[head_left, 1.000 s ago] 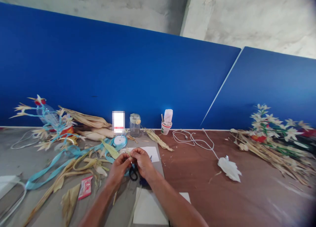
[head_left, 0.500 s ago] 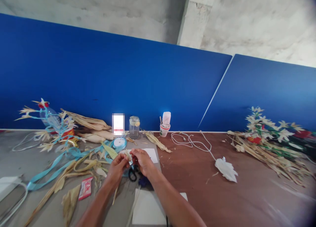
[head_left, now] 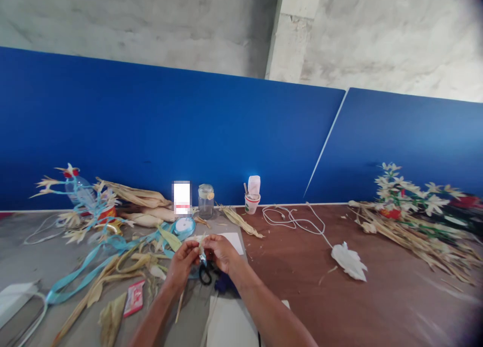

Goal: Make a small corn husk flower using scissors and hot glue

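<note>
My left hand point(head_left: 182, 263) and my right hand point(head_left: 222, 252) meet low in the middle of the view, fingertips pinched together on a small pale strip of dried husk point(head_left: 200, 245) that stands up between them. Black-handled scissors point(head_left: 206, 274) lie on the table just below the hands. A dark blue object point(head_left: 223, 284) shows under my right wrist. A roll of light blue ribbon point(head_left: 184, 225) sits just beyond the hands, its loose ribbon point(head_left: 81, 266) trailing left.
Dried husks point(head_left: 124, 261) and husk flowers point(head_left: 71, 206) litter the grey table at left, with a red packet point(head_left: 135, 297). A jar point(head_left: 206, 201), a cup point(head_left: 252, 203), a white cable point(head_left: 290, 218), a white husk flower point(head_left: 349, 261) and a flower pile point(head_left: 415, 221) lie farther off. Blue partitions close the back.
The view has tilted upward a little. Both hands stay pinched together, and the husk piece now stands more upright between the fingertips.
</note>
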`<state>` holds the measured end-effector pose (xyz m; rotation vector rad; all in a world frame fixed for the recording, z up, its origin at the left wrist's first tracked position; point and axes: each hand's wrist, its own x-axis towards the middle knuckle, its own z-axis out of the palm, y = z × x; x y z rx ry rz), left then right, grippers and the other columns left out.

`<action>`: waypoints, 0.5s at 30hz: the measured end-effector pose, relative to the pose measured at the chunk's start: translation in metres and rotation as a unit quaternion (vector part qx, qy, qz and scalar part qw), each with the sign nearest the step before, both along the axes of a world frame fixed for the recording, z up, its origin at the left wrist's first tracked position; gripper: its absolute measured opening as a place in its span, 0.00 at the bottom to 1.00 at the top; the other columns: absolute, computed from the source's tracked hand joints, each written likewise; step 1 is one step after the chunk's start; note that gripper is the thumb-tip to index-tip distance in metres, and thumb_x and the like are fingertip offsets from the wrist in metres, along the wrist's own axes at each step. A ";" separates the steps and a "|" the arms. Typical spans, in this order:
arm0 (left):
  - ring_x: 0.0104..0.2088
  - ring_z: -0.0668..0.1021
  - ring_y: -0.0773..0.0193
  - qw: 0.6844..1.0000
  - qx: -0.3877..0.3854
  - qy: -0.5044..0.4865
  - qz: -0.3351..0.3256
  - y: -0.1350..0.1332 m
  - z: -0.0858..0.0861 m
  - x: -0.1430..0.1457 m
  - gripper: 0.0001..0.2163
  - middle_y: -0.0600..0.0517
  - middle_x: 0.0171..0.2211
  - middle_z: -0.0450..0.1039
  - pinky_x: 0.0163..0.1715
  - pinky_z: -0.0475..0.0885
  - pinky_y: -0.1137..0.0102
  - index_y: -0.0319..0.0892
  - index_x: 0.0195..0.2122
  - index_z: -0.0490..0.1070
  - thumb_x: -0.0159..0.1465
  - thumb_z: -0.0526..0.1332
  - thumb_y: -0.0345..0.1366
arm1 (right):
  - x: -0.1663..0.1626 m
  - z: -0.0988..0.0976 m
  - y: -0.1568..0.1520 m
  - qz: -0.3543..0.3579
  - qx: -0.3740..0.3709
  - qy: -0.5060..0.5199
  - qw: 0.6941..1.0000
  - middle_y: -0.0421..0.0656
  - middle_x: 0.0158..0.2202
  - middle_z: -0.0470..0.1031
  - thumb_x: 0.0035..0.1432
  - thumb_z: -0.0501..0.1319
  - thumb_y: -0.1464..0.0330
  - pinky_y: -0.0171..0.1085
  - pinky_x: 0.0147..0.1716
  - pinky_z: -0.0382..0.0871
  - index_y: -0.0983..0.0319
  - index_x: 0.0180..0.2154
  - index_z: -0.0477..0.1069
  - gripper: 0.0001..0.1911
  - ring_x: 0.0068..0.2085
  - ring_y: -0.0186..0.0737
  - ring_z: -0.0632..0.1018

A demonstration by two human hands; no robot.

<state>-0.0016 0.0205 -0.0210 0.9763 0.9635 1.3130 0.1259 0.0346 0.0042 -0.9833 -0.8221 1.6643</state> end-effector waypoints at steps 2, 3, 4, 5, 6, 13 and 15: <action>0.19 0.67 0.73 1.000 -0.011 -0.008 -0.003 -0.001 0.000 0.002 0.18 0.56 0.22 0.69 0.21 0.62 0.75 0.39 0.32 0.71 0.45 0.69 0.44 | 0.000 0.000 -0.001 -0.011 0.004 -0.001 1.000 0.33 0.13 0.63 0.31 0.66 0.68 0.30 0.19 0.52 0.63 0.19 0.66 0.10 0.17 0.27 0.62; 0.19 0.67 0.73 1.000 -0.013 -0.013 -0.010 -0.001 -0.001 0.002 0.18 0.56 0.22 0.69 0.21 0.62 0.75 0.39 0.33 0.71 0.45 0.69 0.45 | -0.001 -0.001 -0.001 -0.017 0.007 -0.003 1.000 0.33 0.13 0.63 0.31 0.66 0.68 0.30 0.18 0.52 0.63 0.19 0.66 0.10 0.17 0.27 0.62; 0.19 0.67 0.73 1.000 -0.013 -0.017 -0.018 -0.001 -0.001 0.003 0.18 0.56 0.22 0.68 0.22 0.62 0.75 0.39 0.33 0.72 0.45 0.68 0.45 | -0.002 -0.001 -0.002 -0.024 0.009 -0.005 1.000 0.33 0.12 0.63 0.32 0.66 0.68 0.30 0.18 0.51 0.63 0.19 0.66 0.10 0.17 0.27 0.61; 0.20 0.67 0.73 0.999 -0.010 -0.020 -0.027 -0.001 -0.002 0.003 0.18 0.56 0.22 0.68 0.22 0.62 0.75 0.39 0.33 0.72 0.46 0.68 0.45 | -0.004 -0.002 -0.002 -0.029 0.012 -0.009 0.999 0.33 0.12 0.62 0.32 0.66 0.67 0.30 0.18 0.51 0.63 0.19 0.66 0.11 0.16 0.27 0.61; 0.20 0.67 0.73 0.999 -0.007 -0.021 -0.032 -0.001 -0.003 0.004 0.17 0.56 0.22 0.68 0.22 0.62 0.75 0.39 0.32 0.72 0.46 0.69 0.45 | -0.005 -0.002 -0.003 -0.035 0.016 -0.014 0.999 0.33 0.12 0.62 0.32 0.67 0.67 0.30 0.18 0.50 0.63 0.19 0.66 0.11 0.16 0.26 0.60; 0.19 0.64 0.75 0.998 -0.023 -0.064 0.001 -0.002 0.000 0.000 0.13 0.59 0.19 0.64 0.20 0.59 0.77 0.39 0.26 0.69 0.46 0.69 0.42 | -0.007 -0.001 -0.005 -0.068 0.039 -0.040 0.996 0.32 0.12 0.61 0.35 0.66 0.65 0.31 0.19 0.50 0.63 0.19 0.66 0.11 0.17 0.27 0.60; 0.19 0.63 0.75 0.997 -0.019 -0.073 0.002 -0.003 0.001 0.000 0.13 0.59 0.19 0.63 0.20 0.58 0.77 0.39 0.25 0.68 0.47 0.69 0.41 | -0.004 0.001 -0.004 -0.074 0.041 -0.042 0.996 0.33 0.13 0.62 0.37 0.65 0.63 0.31 0.20 0.52 0.63 0.20 0.66 0.11 0.17 0.27 0.61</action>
